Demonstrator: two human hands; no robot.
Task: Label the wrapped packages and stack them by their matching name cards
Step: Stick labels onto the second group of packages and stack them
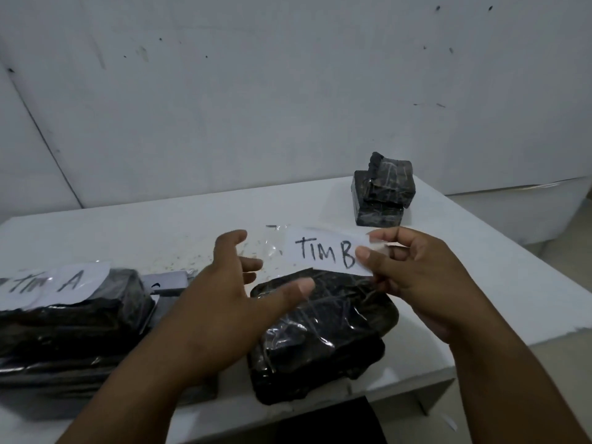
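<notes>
A white paper label reading "TIM B" (322, 251), backed by clear tape, hangs in the air above a black wrapped package (320, 341) near the table's front edge. My right hand (413, 270) pinches the label's right end between thumb and fingers. My left hand (237, 290) hovers just left of the label with fingers spread and relaxed, holding nothing. At the left lies a stack of black wrapped packages (70, 331) with a "TIM A" label (54, 283) on top.
Two or three small black wrapped packages (381, 190) are stacked at the far right of the white table (179, 225). A grey flat object (169, 282) lies behind the left stack. White walls stand close behind the table. The table's right edge drops off beyond my right hand.
</notes>
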